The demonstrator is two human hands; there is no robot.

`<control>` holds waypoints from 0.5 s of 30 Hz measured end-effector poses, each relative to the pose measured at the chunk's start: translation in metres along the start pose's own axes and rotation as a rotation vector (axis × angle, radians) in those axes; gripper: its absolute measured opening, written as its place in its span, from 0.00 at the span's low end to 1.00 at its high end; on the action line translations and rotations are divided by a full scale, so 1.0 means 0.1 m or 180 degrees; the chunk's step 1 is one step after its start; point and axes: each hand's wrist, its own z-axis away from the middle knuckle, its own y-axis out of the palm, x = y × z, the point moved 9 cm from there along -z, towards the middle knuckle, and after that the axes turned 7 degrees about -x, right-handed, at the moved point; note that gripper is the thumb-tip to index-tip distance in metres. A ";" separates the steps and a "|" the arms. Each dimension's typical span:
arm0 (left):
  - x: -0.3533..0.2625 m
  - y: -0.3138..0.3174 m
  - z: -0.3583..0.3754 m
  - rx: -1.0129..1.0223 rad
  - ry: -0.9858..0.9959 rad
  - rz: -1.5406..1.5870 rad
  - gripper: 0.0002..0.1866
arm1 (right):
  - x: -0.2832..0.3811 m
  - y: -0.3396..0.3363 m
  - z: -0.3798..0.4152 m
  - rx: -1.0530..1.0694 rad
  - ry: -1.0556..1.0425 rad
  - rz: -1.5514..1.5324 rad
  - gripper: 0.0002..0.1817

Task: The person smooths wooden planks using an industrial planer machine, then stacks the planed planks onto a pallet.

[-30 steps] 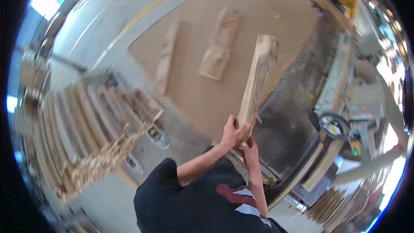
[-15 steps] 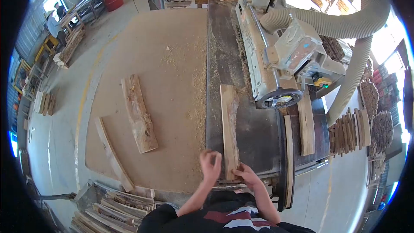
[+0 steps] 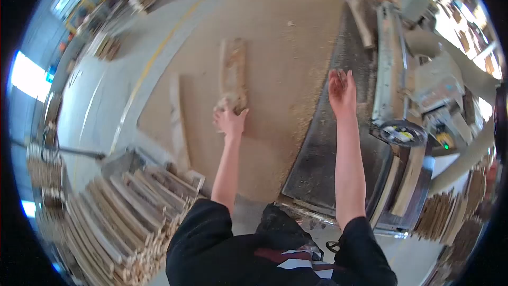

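My left hand (image 3: 230, 119) is at the near end of a wide bark-edged board (image 3: 235, 69), its fingers spread over that end and slightly blurred. This board lies on the brown sheet surface (image 3: 275, 143), with a narrower wooden strip (image 3: 179, 119) to its left. Over the dark machine table (image 3: 338, 153), my right hand (image 3: 343, 91) is raised with fingers loosely curved, thumb apart and nothing visible in it. Beyond that hand, another board (image 3: 362, 22) lies at the far part of the dark table, beside the machine's long guard.
At right stand the machine (image 3: 439, 82), its handwheel (image 3: 403, 133) and a thick hose (image 3: 455, 55). Boards (image 3: 408, 180) lie beside the dark table. A large stack of wooden strips (image 3: 121, 217) is at lower left. Sawdust is scattered along the table's edge.
The view has swung left. The board by my right hand has moved forward along the dark table, out of that hand. My left hand has moved left to the bark-edged board.
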 end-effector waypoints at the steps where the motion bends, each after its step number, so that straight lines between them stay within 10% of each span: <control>1: 0.05 0.00 0.01 -0.0141 0.0064 0.0035 0.54 | -0.22 -0.08 0.13 0.0021 0.0109 0.0063 0.27; 5: 0.18 -0.05 0.29 -0.0318 0.0148 -0.0005 0.54 | -0.89 -0.87 0.99 0.0382 0.0589 0.1908 0.19; 15: 0.97 -0.69 2.08 -0.0168 0.0015 0.0912 0.48 | -0.35 -3.09 2.34 -0.0725 0.1017 0.2164 0.21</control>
